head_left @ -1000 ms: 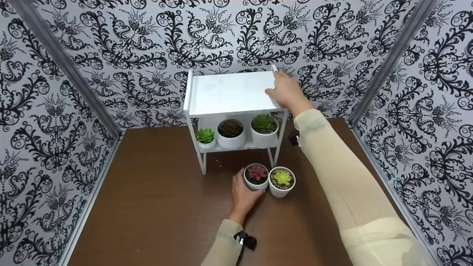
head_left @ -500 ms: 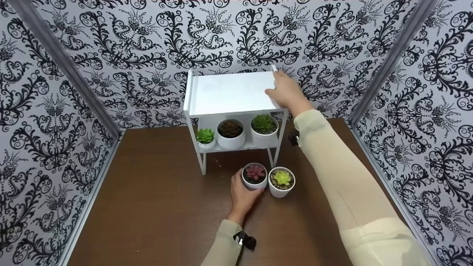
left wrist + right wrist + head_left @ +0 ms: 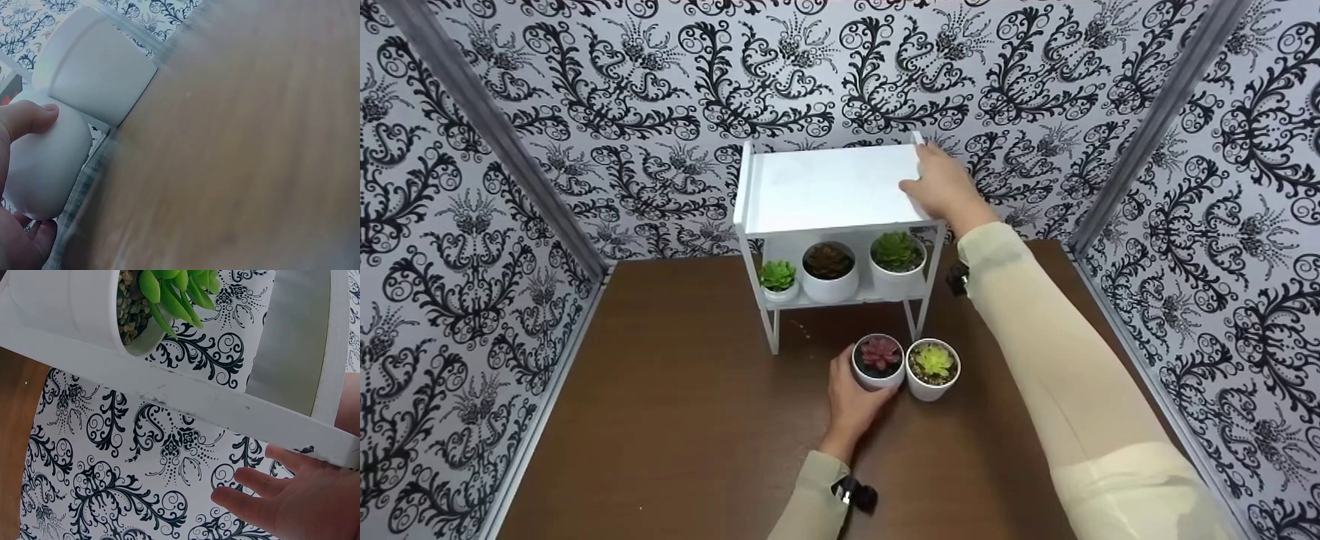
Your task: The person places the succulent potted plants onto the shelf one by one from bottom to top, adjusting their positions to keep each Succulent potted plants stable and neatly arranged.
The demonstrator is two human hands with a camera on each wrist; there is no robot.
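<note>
In the head view my left hand (image 3: 855, 401) grips a white pot with a red succulent (image 3: 879, 354), in front of the shelf's right leg. The left wrist view shows the thumb (image 3: 42, 117) on the pot's side and fingers around its base. Close at its right stands a white pot with a yellow-green succulent (image 3: 933, 361). My right hand (image 3: 945, 184) holds the right rim of the white two-tier shelf (image 3: 832, 187), thumb on the top board. In the right wrist view its fingers (image 3: 253, 502) lie extended along the outer side of the frame.
The shelf's lower tier carries a small green succulent (image 3: 778, 279), a brown succulent in a round white pot (image 3: 829, 281) and a larger green succulent (image 3: 897, 262). All stands on a brown wooden table (image 3: 675, 420), enclosed by black-and-white patterned walls (image 3: 660, 90).
My left hand has shifted the red succulent's pot slightly left, then a little back toward the right and nearer me. The right hand has stayed on the shelf.
</note>
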